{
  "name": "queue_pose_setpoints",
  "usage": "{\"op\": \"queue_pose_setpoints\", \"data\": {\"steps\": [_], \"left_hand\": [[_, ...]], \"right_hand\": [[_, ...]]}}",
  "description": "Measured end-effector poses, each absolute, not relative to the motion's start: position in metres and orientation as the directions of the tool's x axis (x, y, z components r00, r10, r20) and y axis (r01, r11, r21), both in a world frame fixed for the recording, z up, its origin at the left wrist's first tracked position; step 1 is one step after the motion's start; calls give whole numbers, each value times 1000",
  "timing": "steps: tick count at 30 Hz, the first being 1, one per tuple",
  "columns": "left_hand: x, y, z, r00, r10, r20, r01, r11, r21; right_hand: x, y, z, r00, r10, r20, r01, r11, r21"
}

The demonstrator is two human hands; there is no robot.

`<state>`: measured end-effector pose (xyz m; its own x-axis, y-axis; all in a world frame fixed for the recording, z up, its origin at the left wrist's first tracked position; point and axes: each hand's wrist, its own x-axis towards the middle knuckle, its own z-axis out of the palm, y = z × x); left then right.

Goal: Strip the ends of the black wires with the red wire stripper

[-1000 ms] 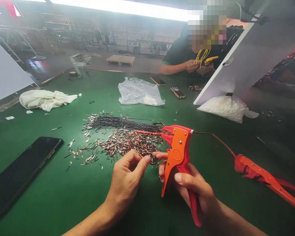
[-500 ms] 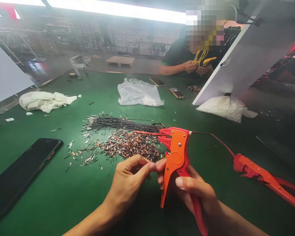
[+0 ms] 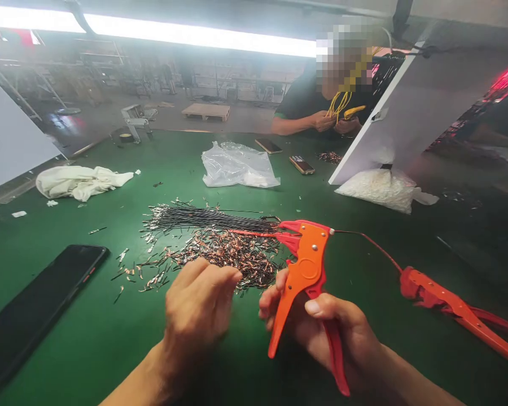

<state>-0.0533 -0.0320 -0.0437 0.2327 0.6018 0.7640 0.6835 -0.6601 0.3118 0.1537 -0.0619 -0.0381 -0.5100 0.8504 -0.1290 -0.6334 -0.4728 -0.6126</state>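
Observation:
My right hand [image 3: 338, 324] is wrapped round the handles of an orange and red wire stripper [image 3: 307, 265], whose jaws point left over the wires. To its left, my left hand [image 3: 198, 299] is curled with its back toward me, slightly blurred; whether anything sits between its fingers is hidden. Beyond the hands lies a bundle of thin black wires [image 3: 207, 217] with metal terminals at its left end. In front of the bundle is a heap of cut wire scraps [image 3: 237, 254] with copper strands, partly hidden by my left hand.
On the green table [image 3: 144, 321] a black phone [image 3: 46, 304] lies at left. A second wire stripper [image 3: 452, 304] is at right. Farther back are a white cloth [image 3: 82, 180], a clear plastic bag [image 3: 239, 166] and a filled bag [image 3: 383, 189]. Across the table, a person [image 3: 300, 107] holds yellow wires.
My left hand has moved left, away from my right hand's fingers, and turned its back toward me. The wire stripper stays in my right hand, slightly tilted. The view has shifted a little.

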Motion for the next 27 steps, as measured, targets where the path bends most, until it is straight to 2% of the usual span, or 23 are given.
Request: {"op": "queue_pose_setpoints", "data": {"steps": [2, 4, 7, 10, 15, 20, 23, 27], "left_hand": [[-55, -35, -38, 146, 595, 790, 699, -627, 343], [-53, -40, -32, 161, 578, 800, 698, -640, 321], [-48, -46, -24, 240, 599, 764, 691, -658, 299], [-45, -48, -22, 231, 633, 739, 683, -647, 340], [-43, -49, -24, 197, 701, 685, 679, -602, 420], [-41, -53, -25, 177, 727, 663, 653, -591, 473], [-39, -56, -24, 113, 814, 570, 602, -512, 612], [-36, -56, -17, 82, 961, 266, 408, -276, 870]], "right_hand": [[152, -62, -38, -579, 807, -114, -666, -549, -506], [151, -63, -39, -624, 775, -105, -658, -593, -464], [151, -64, -45, -638, 764, -91, -599, -567, -566], [152, -67, -51, -655, 752, -76, -528, -527, -666], [151, -72, -50, -701, 708, -85, -441, -524, -729], [152, -75, -41, -676, 716, -176, -395, -554, -733], [153, -74, -37, -667, 716, -205, -348, -543, -764], [156, -71, -40, -688, 699, -197, -321, -536, -781]]}}
